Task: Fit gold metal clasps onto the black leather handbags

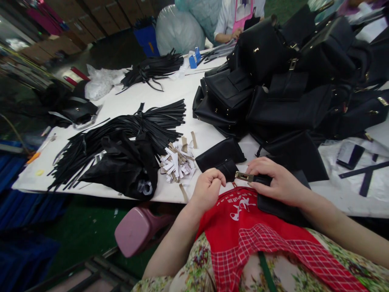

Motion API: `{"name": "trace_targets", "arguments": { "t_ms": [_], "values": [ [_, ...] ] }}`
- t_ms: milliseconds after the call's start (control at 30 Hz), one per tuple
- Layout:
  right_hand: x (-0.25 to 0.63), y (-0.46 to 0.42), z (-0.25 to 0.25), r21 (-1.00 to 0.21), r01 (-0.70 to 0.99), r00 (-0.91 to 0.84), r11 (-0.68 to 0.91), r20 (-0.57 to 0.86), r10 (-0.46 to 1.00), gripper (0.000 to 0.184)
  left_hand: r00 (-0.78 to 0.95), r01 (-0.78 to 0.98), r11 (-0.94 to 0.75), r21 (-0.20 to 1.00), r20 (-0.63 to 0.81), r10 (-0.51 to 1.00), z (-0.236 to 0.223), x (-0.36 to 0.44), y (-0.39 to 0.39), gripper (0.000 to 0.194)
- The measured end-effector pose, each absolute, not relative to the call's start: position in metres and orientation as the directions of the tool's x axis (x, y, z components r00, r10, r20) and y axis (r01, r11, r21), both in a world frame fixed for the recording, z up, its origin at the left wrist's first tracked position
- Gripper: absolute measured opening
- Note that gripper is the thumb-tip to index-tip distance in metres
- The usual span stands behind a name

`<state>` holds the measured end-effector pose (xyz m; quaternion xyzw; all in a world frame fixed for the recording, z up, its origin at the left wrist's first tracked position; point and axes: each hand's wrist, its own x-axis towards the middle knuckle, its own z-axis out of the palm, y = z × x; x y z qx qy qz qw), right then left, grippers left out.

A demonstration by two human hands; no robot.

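Observation:
My right hand (pixel 275 180) pinches a black leather strap with a gold metal clasp plate (pixel 244 176) at its end, pointing left. More of a black leather piece (pixel 273 207) hangs below that hand, against the red apron (pixel 234 207). My left hand (pixel 209 187) is closed, its fingers curled just left of the clasp and apart from it; whatever it may hold is hidden. Right beyond my hands lies a folded black leather piece (pixel 221 156). A flat black bag panel (pixel 304 156) rests behind my right hand.
Black handbags (pixel 282 97) are heaped at the back right. Bundled black strips (pixel 118 127), a black plastic bag (pixel 124 172) and paper scraps (pixel 176 162) lie to the left. A pink stool (pixel 136 231) stands below the table edge. Across the table, a person (pixel 235 24) works.

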<state>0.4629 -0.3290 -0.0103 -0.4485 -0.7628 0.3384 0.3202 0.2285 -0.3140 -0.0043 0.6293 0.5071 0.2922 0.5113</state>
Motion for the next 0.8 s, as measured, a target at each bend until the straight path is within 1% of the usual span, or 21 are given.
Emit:
{"name": "trace_targets", "arguments": {
  "t_ms": [67, 133, 233, 333, 400, 500, 567, 633, 700, 800],
  "values": [
    [0.462, -0.331, -0.009, -0.782, 0.491, -0.385, 0.385, 0.201, 0.901, 0.005, 0.33, 0.314, 0.053, 0.948, -0.161, 0.93, -0.004, 0.231, -0.315, 0.02],
    [0.461, -0.331, -0.008, -0.776, 0.495, -0.394, 0.392, 0.202, 0.897, 0.004, 0.353, 0.246, 0.109, 0.963, -0.194, 0.915, -0.005, 0.234, -0.314, 0.019],
    [0.461, -0.33, -0.009, -0.779, 0.487, -0.4, 0.395, 0.203, 0.894, 0.003, 0.39, 0.211, 0.146, 0.966, -0.22, 0.894, -0.006, 0.238, -0.313, 0.026],
    [0.461, -0.33, -0.009, -0.782, 0.486, -0.396, 0.389, 0.199, 0.896, 0.002, 0.434, 0.283, 0.079, 0.956, -0.201, 0.878, -0.005, 0.241, -0.314, 0.034],
    [0.462, -0.33, -0.009, -0.781, 0.495, -0.392, 0.381, 0.191, 0.9, 0.002, 0.43, 0.321, 0.045, 0.946, -0.188, 0.883, -0.004, 0.242, -0.315, 0.031],
    [0.461, -0.33, -0.007, -0.773, 0.512, -0.37, 0.374, 0.195, 0.908, 0.001, 0.369, 0.37, 0.024, 0.929, -0.17, 0.914, -0.003, 0.242, -0.317, 0.022],
    [0.46, -0.331, -0.006, -0.76, 0.529, -0.343, 0.378, 0.215, 0.914, 0.002, 0.322, 0.418, 0.006, 0.908, -0.154, 0.934, -0.002, 0.242, -0.317, 0.026],
    [0.459, -0.333, -0.006, -0.738, 0.555, -0.318, 0.385, 0.24, 0.917, 0.003, 0.287, 0.468, -0.044, 0.882, -0.105, 0.952, 0.0, 0.243, -0.317, 0.03],
    [0.459, -0.335, -0.006, -0.711, 0.583, -0.3, 0.394, 0.263, 0.917, 0.005, 0.276, 0.51, -0.136, 0.85, -0.012, 0.961, 0.003, 0.246, -0.317, 0.033],
    [0.458, -0.336, -0.006, -0.671, 0.618, -0.284, 0.409, 0.295, 0.912, 0.006, 0.281, 0.598, -0.253, 0.76, 0.097, 0.955, 0.008, 0.252, -0.318, 0.028]
  ]
}}
